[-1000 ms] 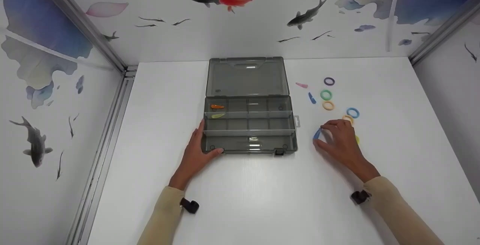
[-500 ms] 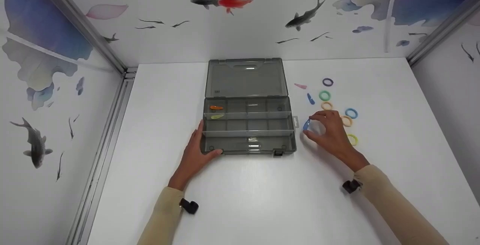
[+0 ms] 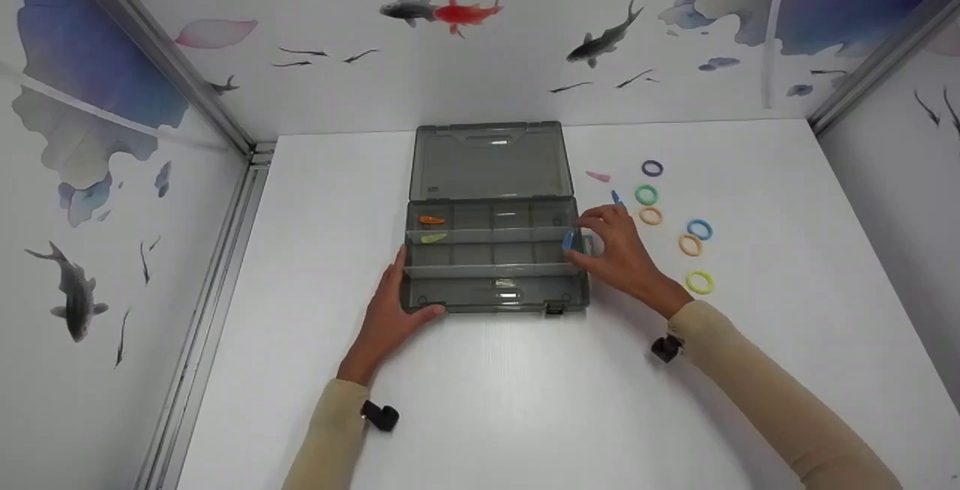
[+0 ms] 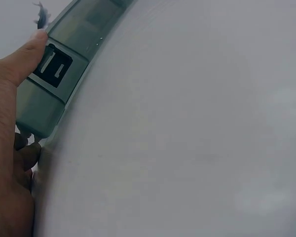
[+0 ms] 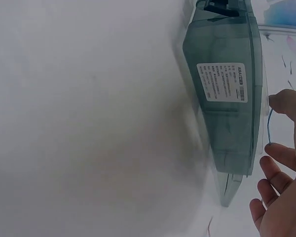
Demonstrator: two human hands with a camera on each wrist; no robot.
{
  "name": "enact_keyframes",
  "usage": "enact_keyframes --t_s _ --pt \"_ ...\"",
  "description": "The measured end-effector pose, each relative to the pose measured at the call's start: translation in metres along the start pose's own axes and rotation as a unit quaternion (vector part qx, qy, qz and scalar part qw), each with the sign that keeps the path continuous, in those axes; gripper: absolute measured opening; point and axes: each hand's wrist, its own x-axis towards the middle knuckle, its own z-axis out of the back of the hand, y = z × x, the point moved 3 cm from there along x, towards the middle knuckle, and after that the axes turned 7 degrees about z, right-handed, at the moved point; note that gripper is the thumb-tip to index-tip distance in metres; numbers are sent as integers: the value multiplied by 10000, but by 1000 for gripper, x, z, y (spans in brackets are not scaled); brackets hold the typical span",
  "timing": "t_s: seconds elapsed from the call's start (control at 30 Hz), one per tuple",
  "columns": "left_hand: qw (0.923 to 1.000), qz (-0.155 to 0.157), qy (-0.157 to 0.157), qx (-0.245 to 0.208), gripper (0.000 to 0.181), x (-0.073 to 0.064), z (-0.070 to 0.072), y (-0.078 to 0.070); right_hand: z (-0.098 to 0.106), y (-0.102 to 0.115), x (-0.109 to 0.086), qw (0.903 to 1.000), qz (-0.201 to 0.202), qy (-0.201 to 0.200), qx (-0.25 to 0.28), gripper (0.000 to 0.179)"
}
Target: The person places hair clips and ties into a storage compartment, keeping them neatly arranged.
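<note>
A grey see-through divided storage box (image 3: 465,293) lies with its lid (image 3: 487,163) laid back. My left hand (image 3: 386,325) grips its front left corner, thumb over the front edge and fingers along the left side. Between thumb and index finger, my right hand (image 3: 622,254) pinches a blue hair clip (image 3: 568,240) over the right end of the middle row. Edge-on, that clip is a thin blue line (image 5: 269,126) in the right wrist view. An orange hair clip (image 3: 432,220) lies at the left of the back row. A yellow hair clip (image 3: 433,238) lies at the left of the middle row.
Right of the box lie a pink hair clip (image 3: 598,175) and another blue hair clip (image 3: 616,197), partly behind my right hand. Several coloured hair ties are spread farther right, among them a green one (image 3: 646,195) and a yellow one (image 3: 699,282). Printed walls enclose the white table (image 3: 495,400).
My right hand has carried the blue hair clip leftward from the table to above the box's right end. The left hand has kept its place on the box.
</note>
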Motion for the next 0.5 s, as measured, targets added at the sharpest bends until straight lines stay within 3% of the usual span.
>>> enact_keyframes --t_s 0.5 --pt "9999 -117 -41 37 123 -1 0 1 -27 10 49 9977 379 491 255 46"
